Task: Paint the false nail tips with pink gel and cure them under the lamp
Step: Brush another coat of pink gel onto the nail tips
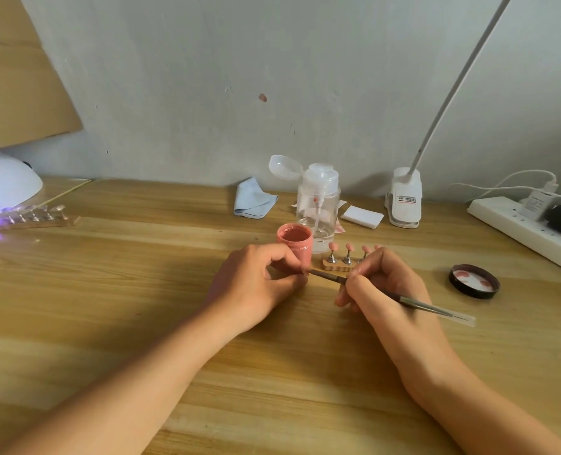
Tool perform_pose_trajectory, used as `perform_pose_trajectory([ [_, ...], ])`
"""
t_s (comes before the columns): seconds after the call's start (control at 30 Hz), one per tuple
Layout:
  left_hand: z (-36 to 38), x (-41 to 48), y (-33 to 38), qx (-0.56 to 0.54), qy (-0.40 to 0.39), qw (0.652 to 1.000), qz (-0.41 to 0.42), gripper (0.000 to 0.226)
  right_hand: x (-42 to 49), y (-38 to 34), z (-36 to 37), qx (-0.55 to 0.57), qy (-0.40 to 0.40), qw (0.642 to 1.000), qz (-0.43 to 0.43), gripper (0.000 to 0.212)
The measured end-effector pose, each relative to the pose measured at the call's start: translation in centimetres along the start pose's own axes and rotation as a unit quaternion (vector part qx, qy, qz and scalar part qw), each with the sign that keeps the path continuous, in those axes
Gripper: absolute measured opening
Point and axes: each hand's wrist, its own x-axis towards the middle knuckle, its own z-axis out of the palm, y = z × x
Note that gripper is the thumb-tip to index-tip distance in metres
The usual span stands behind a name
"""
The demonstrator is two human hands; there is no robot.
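Note:
An open jar of pink gel [294, 239] stands mid-table, tilted slightly. My left hand [256, 284] curls its fingers against the jar's lower side, pinching something small that I cannot make out. My right hand [384, 287] holds a thin brush [416, 303] like a pen, its tip pointing left to the left hand's fingertips. Just behind my hands a small wooden stand [333, 266] carries pink-painted nail tips [333, 246] on metal posts. The white curing lamp [3, 185] glows purple at far left, with a second stand of clear tips [39, 215] in front of it.
The jar's black lid [474, 281] lies open to the right. Behind the jar are a clear pump bottle [318, 205], a blue cloth [254, 200], white wipes [361, 216] and a clip lamp base [403, 201]. A white power strip [528, 231] runs along the right edge.

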Motion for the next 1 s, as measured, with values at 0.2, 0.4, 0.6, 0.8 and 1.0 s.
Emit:
perform_pose_trajectory([
  [0.2,-0.03,-0.06,0.07,0.007,0.003,1.000,0.005,0.009,0.03,0.23,-0.08,-0.007,-0.005,1.000,-0.002,0.006],
  [0.4,-0.01,-0.04,0.04,0.004,0.001,1.000,0.009,0.007,0.05,0.21,0.00,0.006,-0.003,1.000,-0.003,0.011],
  [0.6,-0.04,-0.05,-0.03,0.011,0.005,1.000,0.009,0.009,-0.06,-0.05,0.06,-0.010,-0.001,1.000,-0.007,0.012],
  [0.8,-0.02,-0.03,-0.05,0.010,0.005,1.000,0.011,0.010,-0.07,-0.08,0.08,-0.001,-0.003,1.000,-0.009,0.016],
  [1.0,0.06,0.07,-0.14,0.016,0.005,1.000,0.007,0.008,0.02,0.10,0.04,-0.015,0.002,1.000,-0.013,0.007],
])
